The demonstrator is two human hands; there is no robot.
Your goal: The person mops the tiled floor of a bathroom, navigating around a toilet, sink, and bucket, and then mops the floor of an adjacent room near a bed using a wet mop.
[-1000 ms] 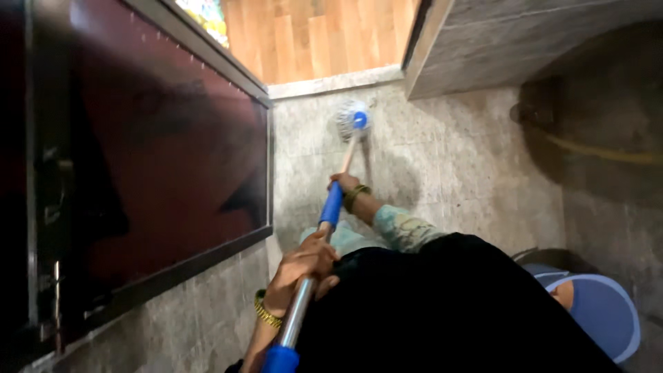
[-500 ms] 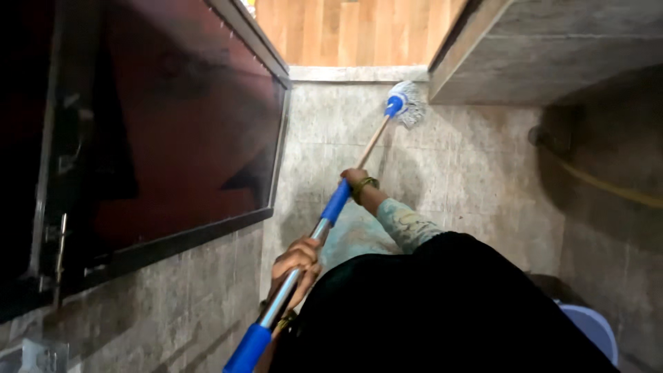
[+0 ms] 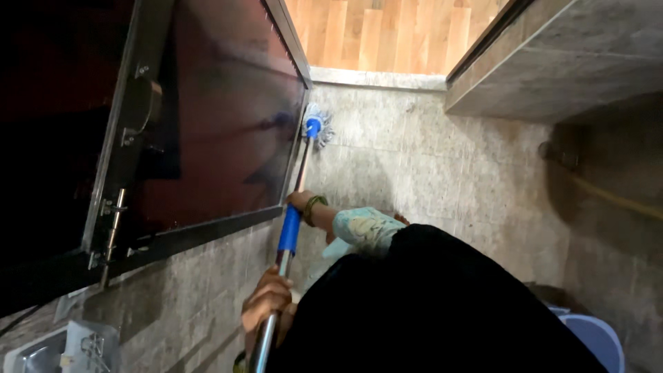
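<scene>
Two hands on mop handle (image 3: 290, 231): right hand (image 3: 298, 201) forward, fingers wrapped shut above blue grip; left hand (image 3: 266, 302) rear, fingers closed round metal shaft. Mop head (image 3: 315, 129) on stone floor (image 3: 442, 173), hard against dark door panel (image 3: 214, 138). Best: short strokes, firm pressure, head flat. Obstacles: door frame close left, ledge (image 3: 552, 76) right, blue bucket (image 3: 594, 338) behind.

From my remote seat I could not see the lower end of the mop handle (image 3: 284, 242); it ran off the bottom edge below my left hand (image 3: 266, 304). My right hand (image 3: 298, 200) was small and mostly hidden behind the handle's blue sleeve. The mop head (image 3: 314, 129) was blurred, its strands indistinct. My dark garment (image 3: 428, 311) covered the floor beneath me, and the blue bucket (image 3: 594, 338) was cut by the corner.
</scene>
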